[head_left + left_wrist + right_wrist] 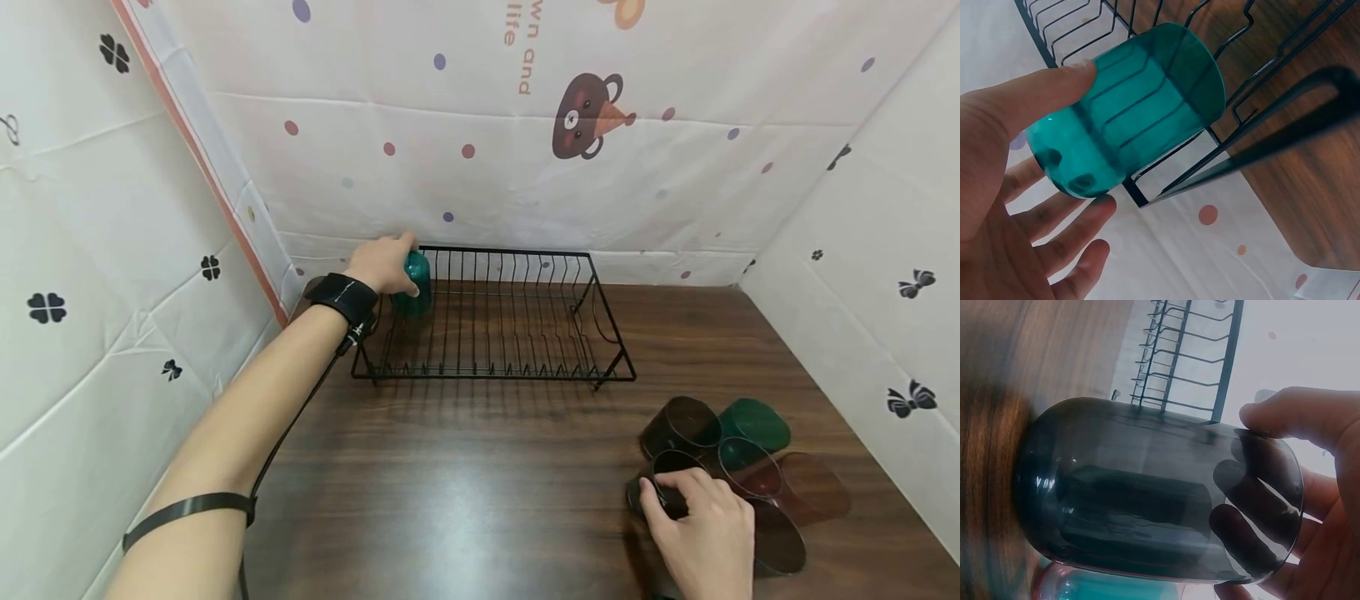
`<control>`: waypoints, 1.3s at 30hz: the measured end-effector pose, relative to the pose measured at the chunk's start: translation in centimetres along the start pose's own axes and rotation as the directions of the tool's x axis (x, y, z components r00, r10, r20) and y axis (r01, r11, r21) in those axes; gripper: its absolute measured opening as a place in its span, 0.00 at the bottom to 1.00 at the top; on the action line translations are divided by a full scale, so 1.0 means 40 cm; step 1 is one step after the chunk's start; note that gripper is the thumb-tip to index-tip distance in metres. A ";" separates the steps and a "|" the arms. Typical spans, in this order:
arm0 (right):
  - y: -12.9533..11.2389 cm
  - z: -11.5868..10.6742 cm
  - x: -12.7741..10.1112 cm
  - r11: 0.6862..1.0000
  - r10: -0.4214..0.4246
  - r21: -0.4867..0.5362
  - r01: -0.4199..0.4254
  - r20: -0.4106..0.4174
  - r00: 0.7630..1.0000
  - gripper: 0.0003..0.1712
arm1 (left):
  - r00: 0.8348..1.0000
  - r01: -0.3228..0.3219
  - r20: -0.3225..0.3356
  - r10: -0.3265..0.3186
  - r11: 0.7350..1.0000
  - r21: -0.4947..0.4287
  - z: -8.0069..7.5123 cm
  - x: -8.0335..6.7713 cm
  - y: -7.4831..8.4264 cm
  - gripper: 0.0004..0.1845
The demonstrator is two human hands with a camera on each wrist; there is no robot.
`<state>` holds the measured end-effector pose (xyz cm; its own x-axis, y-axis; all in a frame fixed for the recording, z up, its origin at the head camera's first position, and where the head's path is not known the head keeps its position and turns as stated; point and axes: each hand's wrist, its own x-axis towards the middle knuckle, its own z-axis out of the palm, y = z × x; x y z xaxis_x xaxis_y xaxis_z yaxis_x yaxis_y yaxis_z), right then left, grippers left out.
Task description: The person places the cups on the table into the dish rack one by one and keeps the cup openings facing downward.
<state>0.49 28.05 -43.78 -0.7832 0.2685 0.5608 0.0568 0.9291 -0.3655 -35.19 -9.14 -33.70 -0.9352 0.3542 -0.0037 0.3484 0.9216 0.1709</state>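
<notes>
My left hand (401,267) reaches to the back left corner of a black wire dish rack (495,372) and holds a teal translucent cup (416,287) there. In the left wrist view the cup (1129,106) lies tilted against the rack wires (1260,81), with my thumb (1041,94) on top and fingertips under it. My right hand (656,496) grips a dark smoky cup (671,462) near the table's front right. In the right wrist view that cup (1135,500) fills the frame, my fingers (1241,519) curled round its rim end.
Several more cups lie clustered at the front right: a dark brown one (678,421), a green one (756,423), a reddish one (750,468). The wooden table (465,475) is walled by patterned cloth on the left, back and right.
</notes>
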 end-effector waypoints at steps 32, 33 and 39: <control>-0.021 0.008 0.003 0.998 -0.046 0.041 0.045 0.014 0.999 0.07 | 0.994 -0.045 -0.101 0.041 0.998 -0.042 -0.052 -0.111 -0.011 0.38; -0.023 0.008 0.003 0.998 -0.048 0.042 0.047 0.015 0.999 0.07 | 0.993 -0.048 -0.110 0.043 0.998 -0.049 -0.059 -0.117 -0.008 0.38; -0.032 0.011 0.004 0.996 -0.079 0.053 0.079 0.013 0.997 0.07 | 0.985 -0.074 -0.161 0.066 0.996 -0.044 -0.090 -0.162 0.023 0.36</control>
<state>0.03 26.79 -43.54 -0.7932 0.1906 0.5783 -0.0376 0.9326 -0.3589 -29.05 -11.14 -29.96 -0.9083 0.3836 0.1667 0.4131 0.8852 0.2140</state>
